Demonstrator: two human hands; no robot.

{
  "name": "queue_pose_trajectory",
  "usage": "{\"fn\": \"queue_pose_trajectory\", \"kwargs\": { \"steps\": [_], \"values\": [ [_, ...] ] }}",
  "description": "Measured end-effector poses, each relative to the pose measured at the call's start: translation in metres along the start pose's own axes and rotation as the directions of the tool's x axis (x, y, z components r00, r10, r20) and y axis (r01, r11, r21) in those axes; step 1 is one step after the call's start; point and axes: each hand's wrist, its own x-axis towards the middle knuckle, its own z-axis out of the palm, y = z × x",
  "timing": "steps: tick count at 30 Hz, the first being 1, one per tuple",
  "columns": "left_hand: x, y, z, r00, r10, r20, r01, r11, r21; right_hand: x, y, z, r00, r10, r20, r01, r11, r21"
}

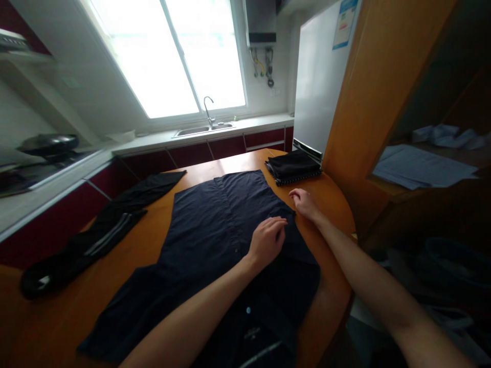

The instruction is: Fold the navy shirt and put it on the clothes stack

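A dark navy button-up shirt [203, 225] lies spread front up, its collar nearest me and its hem towards the window. My left hand [267, 237] is over the right part of the shirt, its fingers loosely bent and the thumb apart from them, with no cloth visibly gripped. Just beyond the shirt's right edge, my right hand [306, 203] hovers over or rests on the table, fingers loosely curled and nothing seen in them. Whether either palm touches anything is hidden.
The shirt is on a wooden table [337, 204] with a rounded right end. Folded black clothes [293, 166] are stacked at its far right. Black trousers [111, 220] with pale stripes lie along the left. Beyond stand a counter with a sink [192, 132] and a fridge [318, 76].
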Motion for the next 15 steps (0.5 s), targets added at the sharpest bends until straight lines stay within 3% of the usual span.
{"fn": "queue_pose_trajectory", "kwargs": {
  "steps": [1,3,6,9,11,13,15],
  "values": [
    [0.000,-0.003,0.001,0.997,-0.073,-0.020,0.074,0.995,0.060,-0.001,-0.006,0.002,0.998,-0.063,-0.021,0.063,0.998,0.011],
    [-0.002,-0.010,0.004,0.986,-0.163,0.044,0.153,0.972,0.180,-0.005,-0.020,0.008,0.981,-0.196,0.003,0.196,0.981,0.011],
    [-0.006,-0.015,0.007,0.962,-0.206,0.178,0.146,0.942,0.303,-0.014,-0.039,0.019,0.938,-0.300,0.175,0.311,0.950,-0.038],
    [-0.006,-0.013,0.004,0.956,-0.211,0.202,0.133,0.930,0.342,-0.019,-0.045,0.026,0.905,-0.183,0.384,0.264,0.949,-0.170],
    [-0.005,-0.007,0.000,0.966,-0.184,0.180,0.115,0.935,0.335,-0.018,-0.042,0.028,0.887,-0.090,0.454,0.216,0.948,-0.234],
    [-0.003,0.003,-0.006,0.981,-0.090,0.174,0.039,0.960,0.276,-0.015,-0.038,0.027,0.879,-0.050,0.474,0.192,0.948,-0.255],
    [-0.002,0.015,-0.011,0.967,0.086,0.239,-0.124,0.982,0.145,-0.012,-0.034,0.025,0.878,-0.044,0.477,0.187,0.948,-0.256]
  ]
}}
